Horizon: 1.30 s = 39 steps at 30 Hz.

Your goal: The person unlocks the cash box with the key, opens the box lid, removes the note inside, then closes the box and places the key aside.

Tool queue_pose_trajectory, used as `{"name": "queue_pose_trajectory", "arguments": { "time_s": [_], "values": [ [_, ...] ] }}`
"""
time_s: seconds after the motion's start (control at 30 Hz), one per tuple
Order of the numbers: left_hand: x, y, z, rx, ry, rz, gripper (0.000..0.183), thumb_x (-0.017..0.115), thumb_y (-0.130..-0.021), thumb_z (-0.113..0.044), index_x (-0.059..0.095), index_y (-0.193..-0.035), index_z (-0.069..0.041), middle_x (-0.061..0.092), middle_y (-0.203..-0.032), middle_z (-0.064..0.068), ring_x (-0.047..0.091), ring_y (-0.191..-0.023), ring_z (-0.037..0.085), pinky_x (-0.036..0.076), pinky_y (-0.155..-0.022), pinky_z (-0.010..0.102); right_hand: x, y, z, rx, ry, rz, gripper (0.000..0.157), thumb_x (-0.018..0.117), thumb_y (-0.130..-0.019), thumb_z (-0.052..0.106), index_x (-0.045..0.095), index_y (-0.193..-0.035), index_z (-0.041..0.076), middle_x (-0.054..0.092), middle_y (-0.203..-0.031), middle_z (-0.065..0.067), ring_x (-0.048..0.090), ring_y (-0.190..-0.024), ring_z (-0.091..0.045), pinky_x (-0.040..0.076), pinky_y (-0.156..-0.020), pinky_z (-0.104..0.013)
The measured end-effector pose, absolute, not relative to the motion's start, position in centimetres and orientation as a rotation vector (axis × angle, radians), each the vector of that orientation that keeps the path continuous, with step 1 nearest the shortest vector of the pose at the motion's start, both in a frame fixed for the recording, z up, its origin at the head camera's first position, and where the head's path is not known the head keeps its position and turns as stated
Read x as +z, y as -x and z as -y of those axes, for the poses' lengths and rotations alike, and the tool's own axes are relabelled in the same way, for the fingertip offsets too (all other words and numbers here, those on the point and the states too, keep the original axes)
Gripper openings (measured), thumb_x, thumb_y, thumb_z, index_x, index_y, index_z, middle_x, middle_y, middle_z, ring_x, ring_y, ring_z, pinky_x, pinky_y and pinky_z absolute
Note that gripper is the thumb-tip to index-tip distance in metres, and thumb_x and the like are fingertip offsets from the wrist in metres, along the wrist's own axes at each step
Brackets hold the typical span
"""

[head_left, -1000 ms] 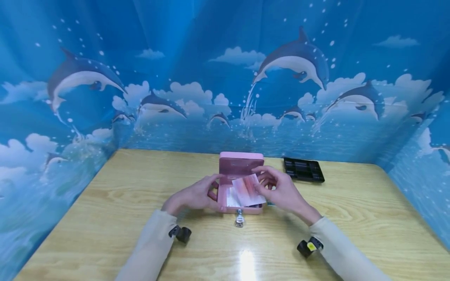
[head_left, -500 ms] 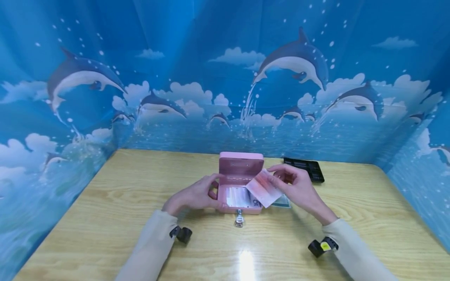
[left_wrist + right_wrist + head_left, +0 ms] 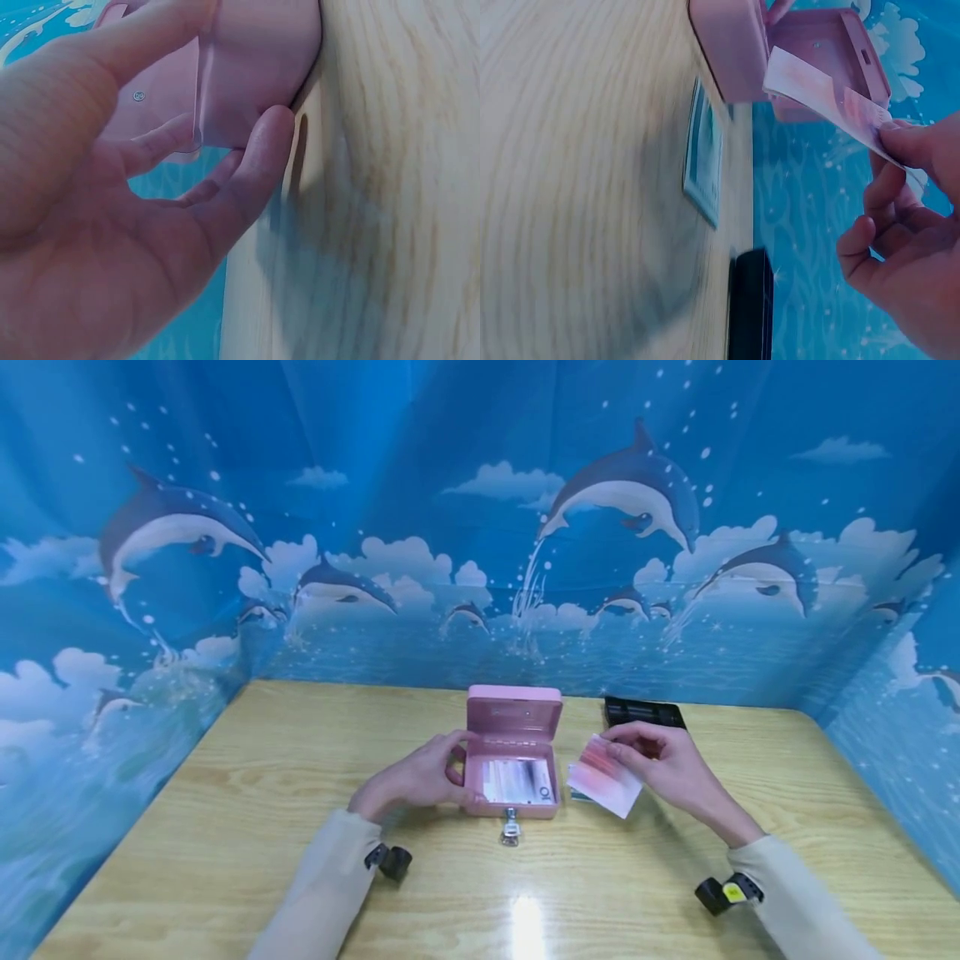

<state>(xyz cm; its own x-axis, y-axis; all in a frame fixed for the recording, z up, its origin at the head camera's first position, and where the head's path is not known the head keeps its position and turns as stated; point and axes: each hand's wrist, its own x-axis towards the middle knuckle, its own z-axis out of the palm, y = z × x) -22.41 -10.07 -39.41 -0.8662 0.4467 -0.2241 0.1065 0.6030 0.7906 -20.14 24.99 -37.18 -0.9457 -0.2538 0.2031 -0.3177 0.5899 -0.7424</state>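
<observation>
A small pink cash box stands on the table with its lid raised and a key in its front lock. My left hand holds it by its left side, thumb and fingers spread over the wall, as the left wrist view shows. Inside lie pale banknotes, the top one marked 10. My right hand pinches a thin sheaf of reddish banknotes between thumb and fingers, right of the box. Beneath the sheaf, greenish banknotes lie on the table, partly hidden in the head view.
A black compartment tray lies at the back right, partly behind my right hand. The wooden table meets a blue dolphin-print cloth at the back and sides. Each wrist wears a small black camera.
The right hand has carried the reddish banknotes out of the box to the right, over the greenish ones. This uncovers the pale banknotes inside. The left hand stays on the cash box.
</observation>
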Motion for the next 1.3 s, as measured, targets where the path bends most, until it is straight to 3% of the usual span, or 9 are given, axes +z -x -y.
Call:
{"name": "queue_pose_trajectory", "arguments": {
  "time_s": [0.17, 0.43, 0.7, 1.0, 1.3],
  "values": [
    [-39.3, 22.5, 9.9, 1.161, -0.42, -2.423, 0.093, 0.09, -0.077, -0.016, 0.039, -0.155, -0.016, 0.062, -0.127, 0.011, 0.067, -0.1, 0.017, 0.059, -0.093, 0.036, -37.3, 20.1, -26.2, 1.248, -0.484, 2.829, 0.019, 0.069, -0.098, 0.012, 0.075, -0.116, 0.016, 0.074, -0.105, -0.006, 0.056, -0.071, -0.01, 0.046, -0.058, -0.022],
    [-39.3, 22.3, 10.0, 1.179, -0.423, -2.41, 0.092, 0.089, -0.078, -0.016, 0.038, -0.155, -0.015, 0.063, -0.126, 0.011, 0.067, -0.101, 0.018, 0.059, -0.095, 0.037, -37.3, 19.9, -27.7, 1.253, -0.455, 2.891, 0.022, 0.067, -0.098, 0.009, 0.074, -0.118, 0.014, 0.074, -0.112, -0.01, 0.061, -0.078, -0.011, 0.051, -0.064, -0.023],
    [-39.4, 22.3, 10.0, 1.189, -0.457, -2.401, 0.091, 0.088, -0.079, -0.013, 0.037, -0.155, -0.012, 0.062, -0.126, 0.014, 0.067, -0.099, 0.017, 0.059, -0.093, 0.035, -37.4, 20.2, -28.9, 1.195, -0.51, 2.932, 0.021, 0.068, -0.097, 0.009, 0.075, -0.116, 0.01, 0.075, -0.103, -0.008, 0.054, -0.073, -0.008, 0.046, -0.06, -0.023],
    [-39.3, 22.4, 9.9, 1.171, -0.426, -2.408, 0.093, 0.089, -0.078, -0.014, 0.037, -0.155, -0.014, 0.062, -0.123, 0.012, 0.066, -0.098, 0.017, 0.06, -0.089, 0.035, -38.3, 21.0, -29.9, 0.943, -0.558, 2.963, 0.015, 0.072, -0.092, 0.006, 0.078, -0.105, 0.012, 0.072, -0.093, -0.002, 0.054, -0.073, -0.006, 0.046, -0.057, -0.023],
    [-39.2, 22.5, 9.9, 1.165, -0.406, -2.403, 0.094, 0.089, -0.078, -0.016, 0.036, -0.156, -0.017, 0.062, -0.124, 0.01, 0.066, -0.098, 0.018, 0.06, -0.091, 0.035, -40.1, 22.5, -30.2, 0.724, -0.702, 2.866, 0.021, 0.076, -0.084, -0.005, 0.078, -0.093, 0.014, 0.073, -0.09, -0.001, 0.06, -0.078, -0.006, 0.051, -0.063, -0.023]
  ]
}}
